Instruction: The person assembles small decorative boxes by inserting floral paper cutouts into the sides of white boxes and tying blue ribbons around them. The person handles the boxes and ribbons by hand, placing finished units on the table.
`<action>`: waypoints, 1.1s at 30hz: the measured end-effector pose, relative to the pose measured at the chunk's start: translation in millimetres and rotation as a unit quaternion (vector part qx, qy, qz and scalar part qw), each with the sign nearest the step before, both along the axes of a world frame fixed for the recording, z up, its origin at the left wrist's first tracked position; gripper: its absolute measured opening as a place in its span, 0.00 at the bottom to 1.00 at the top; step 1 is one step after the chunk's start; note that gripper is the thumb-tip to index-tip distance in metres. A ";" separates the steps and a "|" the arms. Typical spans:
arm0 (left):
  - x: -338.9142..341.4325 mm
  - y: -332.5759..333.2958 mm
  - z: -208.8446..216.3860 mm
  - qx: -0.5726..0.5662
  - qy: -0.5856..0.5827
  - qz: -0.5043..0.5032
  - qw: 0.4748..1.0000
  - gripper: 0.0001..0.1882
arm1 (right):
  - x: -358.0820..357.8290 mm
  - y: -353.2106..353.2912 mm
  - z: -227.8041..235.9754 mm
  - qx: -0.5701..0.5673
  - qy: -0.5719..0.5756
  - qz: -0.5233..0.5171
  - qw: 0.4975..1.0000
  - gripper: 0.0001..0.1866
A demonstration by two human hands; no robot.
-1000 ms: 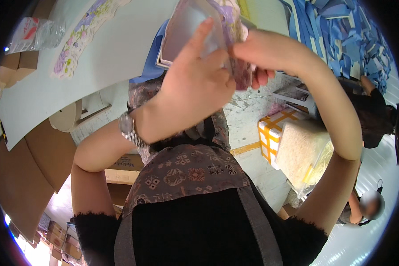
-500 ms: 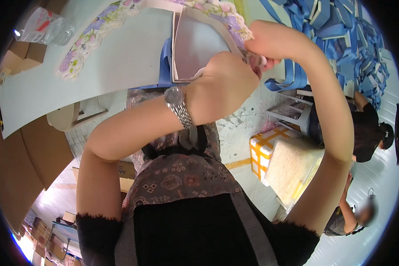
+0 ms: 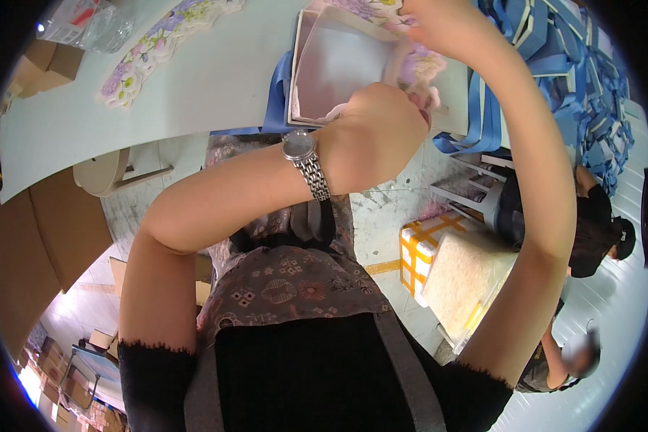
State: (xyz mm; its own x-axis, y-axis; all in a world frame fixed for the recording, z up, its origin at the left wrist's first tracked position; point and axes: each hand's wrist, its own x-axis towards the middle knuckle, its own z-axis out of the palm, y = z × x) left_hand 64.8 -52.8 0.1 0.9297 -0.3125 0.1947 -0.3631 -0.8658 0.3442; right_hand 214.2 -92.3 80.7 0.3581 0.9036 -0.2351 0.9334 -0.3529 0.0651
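Observation:
An open box (image 3: 293,79) with a pale lining lies at the table's near edge, a blue ribbon (image 3: 276,97) hanging at its left side. Along its far and right sides runs a floral paper strip (image 3: 419,66) with a scalloped edge, in purple and pink. My left hand (image 3: 381,122), with a watch on the wrist, reaches across the box's near right corner. Its fingers are curled at the strip's near end, partly hidden behind the hand. At the far right corner is my right hand (image 3: 443,25), against the strip; its fingers are blurred and cut by the upper edge.
Another floral strip (image 3: 147,54) lies on the table at left, near a plastic bottle (image 3: 106,30) and a cardboard box (image 3: 50,68). Blue ribboned boxes (image 3: 533,72) are heaped at right. A taped white foam box (image 3: 417,252) stands below; two people are at far right.
My right hand has moved away from my left, toward the far corner of the box. The box has shifted slightly right and farther away. My left hand stays at the near right corner.

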 end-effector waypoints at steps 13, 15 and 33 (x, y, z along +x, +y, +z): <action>1.8 -0.5 6.6 0.085 0.000 -0.056 0.995 0.10 | 12.7 -15.3 -67.2 0.282 0.021 0.039 0.958 0.21; 3.2 0.4 4.1 0.088 0.002 -0.047 0.995 0.12 | -9.0 -2.5 -53.8 0.321 0.097 0.025 0.942 0.23; 1.4 -10.9 -3.2 0.137 -0.041 -0.001 0.990 0.12 | 3.1 23.5 -68.3 0.305 -0.007 0.176 0.936 0.11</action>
State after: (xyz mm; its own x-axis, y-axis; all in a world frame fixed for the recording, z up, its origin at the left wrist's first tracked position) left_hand 66.2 -63.8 -3.1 0.9133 -0.3664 0.1777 -0.3826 -0.9216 0.0660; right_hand 217.3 -68.8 12.4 0.0127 0.9305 0.3660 0.9994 0.0001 -0.0352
